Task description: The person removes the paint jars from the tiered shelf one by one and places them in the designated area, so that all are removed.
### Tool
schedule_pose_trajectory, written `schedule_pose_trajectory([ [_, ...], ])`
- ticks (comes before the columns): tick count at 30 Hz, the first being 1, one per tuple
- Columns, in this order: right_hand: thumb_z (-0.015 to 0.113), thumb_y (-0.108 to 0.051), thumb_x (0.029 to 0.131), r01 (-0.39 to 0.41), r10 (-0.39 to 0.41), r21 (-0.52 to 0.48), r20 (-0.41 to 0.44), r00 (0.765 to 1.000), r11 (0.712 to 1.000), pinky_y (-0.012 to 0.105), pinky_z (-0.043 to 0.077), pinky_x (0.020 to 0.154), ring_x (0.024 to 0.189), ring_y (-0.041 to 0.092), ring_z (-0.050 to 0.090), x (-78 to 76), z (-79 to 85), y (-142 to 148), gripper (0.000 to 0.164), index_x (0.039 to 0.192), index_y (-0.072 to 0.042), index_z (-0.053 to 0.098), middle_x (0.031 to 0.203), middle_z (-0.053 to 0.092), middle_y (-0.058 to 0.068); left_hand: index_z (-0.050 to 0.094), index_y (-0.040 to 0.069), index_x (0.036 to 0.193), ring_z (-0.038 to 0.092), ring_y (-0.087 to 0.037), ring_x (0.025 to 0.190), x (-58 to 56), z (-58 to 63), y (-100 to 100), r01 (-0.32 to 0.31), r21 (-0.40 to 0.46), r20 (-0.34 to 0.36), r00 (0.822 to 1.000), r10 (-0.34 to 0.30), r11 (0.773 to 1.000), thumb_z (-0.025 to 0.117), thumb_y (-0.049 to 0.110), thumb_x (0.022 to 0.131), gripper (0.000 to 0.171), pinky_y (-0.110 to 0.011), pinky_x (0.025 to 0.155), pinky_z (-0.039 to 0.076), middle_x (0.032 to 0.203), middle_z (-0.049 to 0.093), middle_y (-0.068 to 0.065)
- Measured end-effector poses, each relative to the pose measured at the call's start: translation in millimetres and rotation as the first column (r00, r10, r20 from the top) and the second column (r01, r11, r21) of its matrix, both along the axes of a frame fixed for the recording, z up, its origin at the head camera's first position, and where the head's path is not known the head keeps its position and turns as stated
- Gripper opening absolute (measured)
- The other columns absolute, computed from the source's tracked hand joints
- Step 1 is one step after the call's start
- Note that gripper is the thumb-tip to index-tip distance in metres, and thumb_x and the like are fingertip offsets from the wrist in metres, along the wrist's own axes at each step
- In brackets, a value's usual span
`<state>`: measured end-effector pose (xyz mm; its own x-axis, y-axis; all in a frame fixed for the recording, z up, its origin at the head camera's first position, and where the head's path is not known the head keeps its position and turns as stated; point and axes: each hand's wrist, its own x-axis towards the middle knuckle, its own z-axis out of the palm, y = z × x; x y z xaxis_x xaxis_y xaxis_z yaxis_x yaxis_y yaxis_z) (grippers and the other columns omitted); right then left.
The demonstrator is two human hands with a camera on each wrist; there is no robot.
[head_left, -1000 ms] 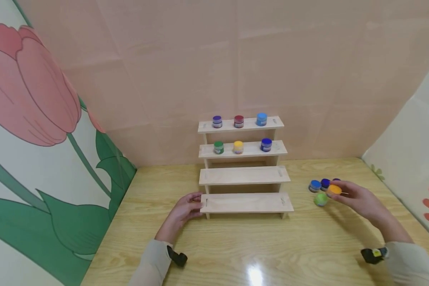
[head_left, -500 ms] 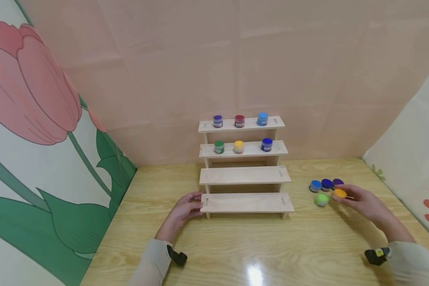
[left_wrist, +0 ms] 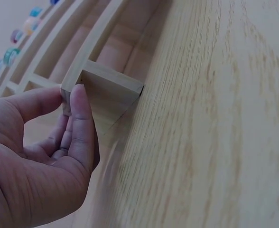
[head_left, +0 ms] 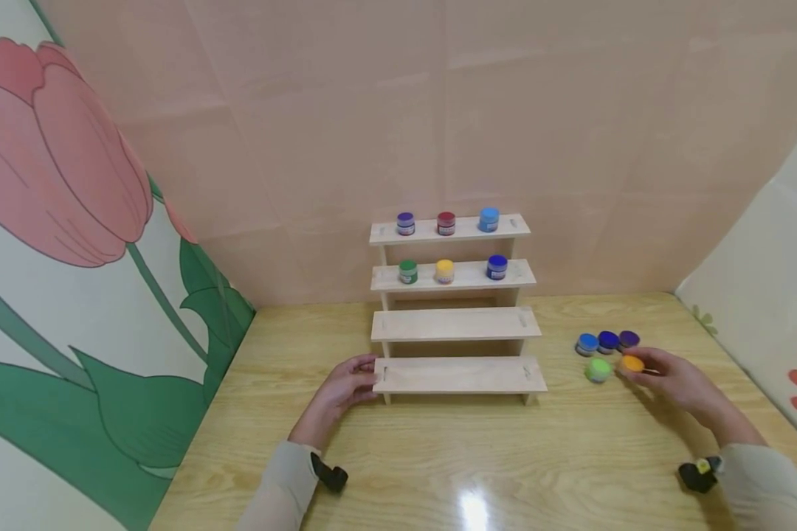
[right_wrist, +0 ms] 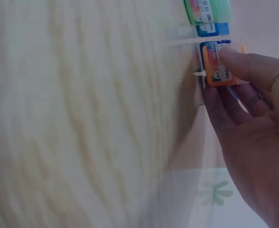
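Orange jar point(head_left: 631, 363): at the right of the tabletop point(head_left: 478, 450), just beside the lime-green jar point(head_left: 598, 370) and on the near side of the purple jar point(head_left: 629, 340). Whether its base touches the wood cannot be told from either view.

Right hand point(head_left: 677, 377): thumb and fingers grip the orange jar round its sides, label partly exposed in the right wrist view. Left hand point(head_left: 340, 385): thumb and fingers pinch the left end of the lowest tread on the wooden rack point(head_left: 461, 375).

Handling, judged by look: jar small and squat, probably light; walls appear to be rigid plastic, so a modest squeeze should not dent it. Surface looks smooth — may twist or slip if held by fingertips alone. Not very fragile, though a loose lid would be a risk; tightness cannot be seen. Best hold: opposite sides of the body, below the lid rim, keeping it upright.

Rack: thin boards, stiff, likely light enough to slide if bumped. The tread end is a sound place to steady it — firm edge, well apart from the jars on the upper tiers
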<state>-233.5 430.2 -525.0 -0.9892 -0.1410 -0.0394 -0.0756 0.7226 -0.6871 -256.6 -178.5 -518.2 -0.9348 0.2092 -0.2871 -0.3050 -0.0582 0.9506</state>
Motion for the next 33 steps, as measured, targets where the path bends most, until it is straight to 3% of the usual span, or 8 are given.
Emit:
schedule_pose_trajectory([
  [1,0.065,-0.032,0.100,0.001,-0.001,0.001,0.004,1.000,1.000,0.008,0.045,0.077,0.116,0.024,0.059,-0.4,-0.5,0,0.058,0.142,0.005,0.050,0.145,0.042,0.038,0.049,-0.004,0.144,0.064,-0.018,0.087,0.0,0.0,0,0.000,-0.002,-0.002,1.000,0.000,1.000,0.063,-0.003,0.094,0.051,-0.028,0.069,0.059,0.118,0.056,-0.011],
  [5,0.066,-0.031,0.100,0.003,-0.003,-0.018,0.012,1.000,1.000,0.010,0.047,0.077,0.103,-0.013,0.048,-2.0,-2.6,1,0.059,0.142,0.006,0.049,0.145,0.042,0.038,0.049,-0.005,0.144,0.064,-0.018,0.087,0.0,0.3,0,0.000,0.002,-0.005,1.000,0.000,1.000,0.063,-0.003,0.094,0.052,-0.028,0.069,0.059,0.119,0.056,-0.011],
  [8,0.066,-0.033,0.099,0.000,0.001,-0.019,0.016,1.000,1.000,0.010,0.047,0.077,0.101,-0.018,0.040,-2.8,-2.6,1,0.060,0.142,0.005,0.050,0.145,0.042,0.038,0.049,-0.005,0.144,0.064,-0.018,0.087,0.0,0.1,0,-0.002,0.011,-0.004,1.000,0.002,1.000,0.063,-0.004,0.094,0.052,-0.028,0.068,0.059,0.118,0.056,-0.011],
  [16,0.067,-0.033,0.098,-0.006,0.006,0.011,0.012,1.000,1.000,0.008,0.044,0.077,0.112,0.015,0.059,-3.4,-2.4,-1,0.061,0.142,0.006,0.050,0.143,0.045,0.036,0.049,-0.005,0.143,0.065,-0.018,0.087,0.7,-0.4,0,-0.006,0.021,-0.009,1.000,0.006,1.000,0.064,-0.004,0.093,0.053,-0.028,0.069,0.059,0.119,0.057,-0.011],
  [21,0.066,-0.037,0.099,0.000,0.000,0.027,0.008,1.000,1.000,0.008,0.043,0.077,0.123,0.048,0.053,-2.1,1.1,-1,0.063,0.143,0.005,0.048,0.145,0.043,0.037,0.048,-0.005,0.145,0.064,-0.018,0.087,1.3,0.8,2,0.003,0.005,-0.012,1.000,-0.003,1.000,0.064,-0.002,0.094,0.053,-0.028,0.071,0.059,0.122,0.056,-0.013],
  [25,0.067,-0.024,0.099,-0.039,0.032,-0.054,-0.118,0.993,0.998,0.006,0.045,0.075,0.114,0.011,0.063,-1.5,7.7,2,0.052,0.138,0.008,0.052,0.132,0.063,-0.006,0.047,-0.005,0.145,0.064,-0.018,0.088,1.9,1.1,3,0.003,-0.006,-0.011,1.000,-0.003,1.000,0.063,-0.002,0.095,0.053,-0.028,0.071,0.059,0.123,0.056,-0.013],
  [28,0.067,-0.013,0.099,-0.081,0.057,-0.109,-0.213,0.975,0.991,0.006,0.047,0.076,0.101,-0.018,0.053,-1.2,19.8,-1,0.044,0.134,0.010,0.053,0.116,0.054,-0.036,0.048,-0.005,0.145,0.064,-0.018,0.088,1.8,0.2,3,-0.004,-0.006,-0.007,1.000,0.004,1.000,0.063,-0.002,0.095,0.053,-0.028,0.070,0.059,0.123,0.055,-0.013],
  [33,0.066,-0.020,0.100,-0.056,0.042,-0.050,-0.238,0.970,0.997,0.006,0.047,0.075,0.099,-0.015,0.055,-1.6,52.9,-19,0.045,0.137,0.004,0.055,0.117,0.057,-0.029,0.049,-0.005,0.144,0.063,-0.018,0.088,2.2,0.5,2,-0.013,-0.003,-0.007,1.000,0.013,1.000,0.063,-0.003,0.094,0.051,-0.027,0.069,0.058,0.121,0.056,-0.012],
])
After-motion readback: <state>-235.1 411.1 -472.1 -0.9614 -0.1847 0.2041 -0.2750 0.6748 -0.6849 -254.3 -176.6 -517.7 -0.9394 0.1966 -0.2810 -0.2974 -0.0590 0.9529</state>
